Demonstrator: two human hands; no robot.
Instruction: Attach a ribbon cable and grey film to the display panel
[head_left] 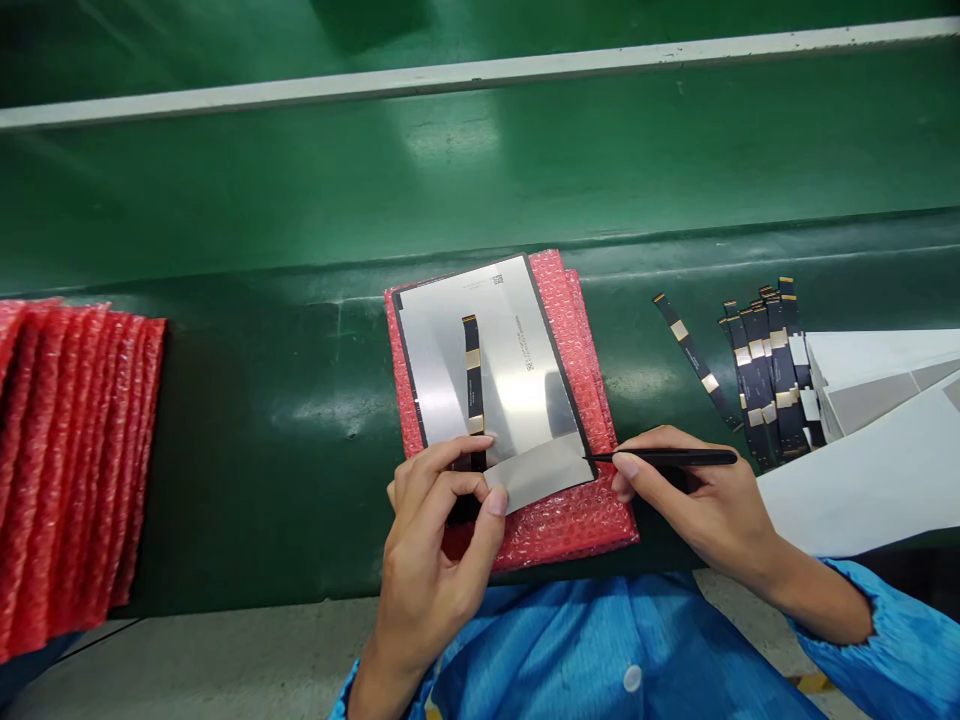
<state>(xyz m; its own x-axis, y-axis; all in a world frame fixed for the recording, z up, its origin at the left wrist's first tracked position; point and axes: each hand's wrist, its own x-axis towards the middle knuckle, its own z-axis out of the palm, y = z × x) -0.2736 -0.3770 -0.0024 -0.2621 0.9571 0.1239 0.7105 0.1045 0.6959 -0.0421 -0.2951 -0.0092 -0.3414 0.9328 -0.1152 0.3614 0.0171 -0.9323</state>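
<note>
A silver-backed display panel [435,350] lies on red bubble-wrap bags [562,530] near the table's front edge. On the panel's back rests a dark flex cable [473,375] with gold patches, its lower end partly hidden by my fingers. My left hand [435,540] pinches the left end of a grey film strip [544,468] between thumb and index finger. The strip stretches across the panel's lower edge. Closed around black tweezers [675,457], my right hand [705,500] keeps their tip at the strip's right end.
A stack of red bubble-wrap bags [82,450] stands at the left. Right of the panel, one loose flex cable [694,355] lies beside a pile of several others [772,370]. White sheets [862,490] cover the far right. A pale rail [480,77] crosses the back.
</note>
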